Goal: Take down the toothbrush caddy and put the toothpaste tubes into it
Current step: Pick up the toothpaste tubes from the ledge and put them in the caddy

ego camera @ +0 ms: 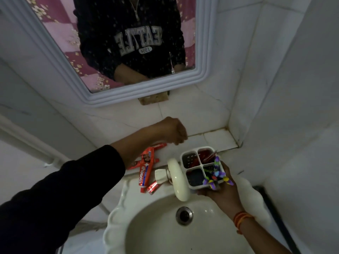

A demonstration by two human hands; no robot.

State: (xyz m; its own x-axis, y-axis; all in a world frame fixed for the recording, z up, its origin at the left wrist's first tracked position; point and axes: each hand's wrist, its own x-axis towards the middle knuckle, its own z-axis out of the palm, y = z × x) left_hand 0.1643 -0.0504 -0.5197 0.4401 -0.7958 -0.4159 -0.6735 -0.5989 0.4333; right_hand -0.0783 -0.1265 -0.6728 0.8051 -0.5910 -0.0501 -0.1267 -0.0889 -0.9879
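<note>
The left sleeve (55, 195) stretches across the basin (156, 235); the left hand (173, 132) hovers curled, holding nothing visible, above the toothpaste tubes (145, 171) on the ledge behind the rim. The right hand (222, 191) cups the caddy (200, 166) upright beside the tap (177, 178).

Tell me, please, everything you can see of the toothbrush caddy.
The toothbrush caddy is a white, plastic-looking box with rounded corners, split by a cross wall into four compartments. The right hand holds it from below over the sink's back edge, beside the tap. Something red sits in the far compartments; purple and green toothbrushes stick out of the right side.
</note>
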